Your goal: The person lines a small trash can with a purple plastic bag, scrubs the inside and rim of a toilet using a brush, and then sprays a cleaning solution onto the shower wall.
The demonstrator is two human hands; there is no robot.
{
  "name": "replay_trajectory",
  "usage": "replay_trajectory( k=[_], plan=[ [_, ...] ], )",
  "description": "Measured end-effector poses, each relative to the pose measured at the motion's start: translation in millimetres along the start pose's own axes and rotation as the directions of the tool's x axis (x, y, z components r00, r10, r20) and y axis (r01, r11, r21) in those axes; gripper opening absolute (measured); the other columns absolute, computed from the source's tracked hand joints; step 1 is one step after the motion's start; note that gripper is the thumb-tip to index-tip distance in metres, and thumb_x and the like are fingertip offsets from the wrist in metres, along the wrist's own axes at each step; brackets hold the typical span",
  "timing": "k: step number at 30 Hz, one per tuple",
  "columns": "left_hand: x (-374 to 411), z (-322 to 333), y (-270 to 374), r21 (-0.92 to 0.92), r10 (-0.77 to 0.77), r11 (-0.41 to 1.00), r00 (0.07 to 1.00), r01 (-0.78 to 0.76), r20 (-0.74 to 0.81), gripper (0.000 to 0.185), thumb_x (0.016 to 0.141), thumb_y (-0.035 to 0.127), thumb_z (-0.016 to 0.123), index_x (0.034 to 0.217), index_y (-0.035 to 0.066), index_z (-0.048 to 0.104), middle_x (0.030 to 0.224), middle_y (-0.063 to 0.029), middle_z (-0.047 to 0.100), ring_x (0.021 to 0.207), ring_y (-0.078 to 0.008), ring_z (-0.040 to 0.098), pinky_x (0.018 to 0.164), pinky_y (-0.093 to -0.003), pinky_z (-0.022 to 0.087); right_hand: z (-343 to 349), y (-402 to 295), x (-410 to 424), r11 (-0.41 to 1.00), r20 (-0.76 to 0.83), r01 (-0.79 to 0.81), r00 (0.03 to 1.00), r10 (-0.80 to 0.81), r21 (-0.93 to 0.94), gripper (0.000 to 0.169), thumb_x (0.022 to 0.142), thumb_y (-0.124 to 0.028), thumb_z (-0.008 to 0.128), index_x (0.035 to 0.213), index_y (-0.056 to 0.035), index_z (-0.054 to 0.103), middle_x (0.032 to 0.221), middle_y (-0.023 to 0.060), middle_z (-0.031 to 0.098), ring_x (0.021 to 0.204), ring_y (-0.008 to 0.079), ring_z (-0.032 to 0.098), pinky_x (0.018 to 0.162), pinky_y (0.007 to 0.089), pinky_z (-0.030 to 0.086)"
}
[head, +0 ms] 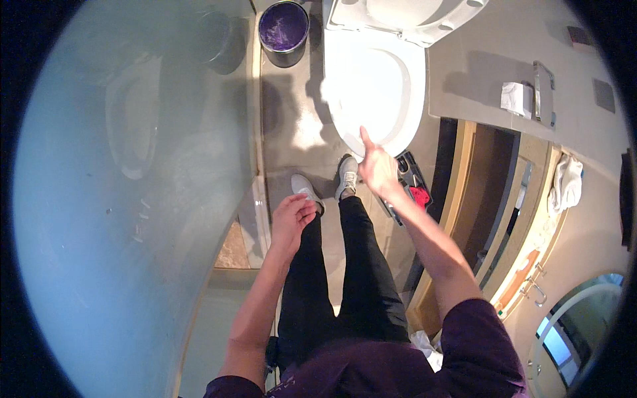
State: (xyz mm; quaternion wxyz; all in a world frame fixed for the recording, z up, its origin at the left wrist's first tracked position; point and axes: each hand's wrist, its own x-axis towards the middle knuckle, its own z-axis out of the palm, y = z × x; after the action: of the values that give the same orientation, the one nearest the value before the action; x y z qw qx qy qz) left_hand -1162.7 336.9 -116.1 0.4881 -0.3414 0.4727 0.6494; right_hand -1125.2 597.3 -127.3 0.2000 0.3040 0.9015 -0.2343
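A white toilet [418,114] stands in front of me, its seat and lid [433,25] raised. My right hand [379,168] is over the front rim, its index finger stretched out above the bowl and the others curled in; nothing shows in it. Glare washes out much of the bowl's inside. My left hand [293,221] hangs above my left shoe [304,186], palm turned inward with loosely bent fingers and no object in it. Just beyond my right forearm, a dark tool tray [409,171] lies on the floor with a red item [419,197] in it, partly hidden by the arm.
A dark waste bin [283,30] with a purple liner stands left of the toilet. A glass shower panel [149,224] closes off the left side. On the right are a toilet paper roll [516,98], a wooden vanity cabinet [490,164], a white cloth [566,184] and a faucet [535,291].
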Motion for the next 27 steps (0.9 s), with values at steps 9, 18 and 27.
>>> replay_trajectory(
  k=[9, 18, 27],
  plan=[
    [0.5, 12.5, 9.4, 0.086, -0.047, 0.995, 0.999, 0.046, 0.013, 0.022, 0.097, 0.011, 0.057, 0.117, 0.002, 0.057, 0.097, -0.0098, 0.068, 0.084, -0.019, 0.067, 0.078, -0.0329, 0.056, 38.3, 115.7, -175.4, 0.926, 0.007, -0.071, 0.997, 0.08, -0.37, 0.083, 0.082, -0.004, 0.058, 0.156, -0.0298, 0.033, 0.084, 0.0152, 0.061, 0.064, 0.0323, 0.066, 0.059, 0.044, 0.054],
    [18.8, 3.8, 7.1, 0.139, -0.079, 0.987, 0.996, 0.084, -0.036, 0.02, 0.097, 0.011, 0.056, 0.115, 0.003, 0.057, 0.099, -0.0106, 0.068, 0.089, -0.0202, 0.066, 0.081, -0.0347, 0.055, -19.3, 107.1, 37.3, 0.348, 0.243, -0.399, 0.878, 0.413, 0.848, 0.045, 0.097, -0.008, 0.046, 0.142, -0.004, 0.049, 0.07, 0.0083, 0.058, 0.051, 0.0179, 0.053, 0.045, 0.0335, 0.043],
    [29.1, -18.7, 0.4, 0.09, -0.1, 0.99, 0.993, 0.105, -0.057, 0.017, 0.098, 0.012, 0.057, 0.114, 0.005, 0.058, 0.099, -0.0103, 0.069, 0.088, -0.0194, 0.067, 0.08, -0.0337, 0.055, -11.8, 27.4, 194.1, -0.229, 0.372, -0.31, 0.872, 0.318, 0.923, 0.019, 0.099, -0.013, 0.043, 0.085, -0.0041, 0.052, 0.068, 0.0101, 0.053, 0.047, 0.0158, 0.044, 0.041, 0.0323, 0.031]
  ],
)
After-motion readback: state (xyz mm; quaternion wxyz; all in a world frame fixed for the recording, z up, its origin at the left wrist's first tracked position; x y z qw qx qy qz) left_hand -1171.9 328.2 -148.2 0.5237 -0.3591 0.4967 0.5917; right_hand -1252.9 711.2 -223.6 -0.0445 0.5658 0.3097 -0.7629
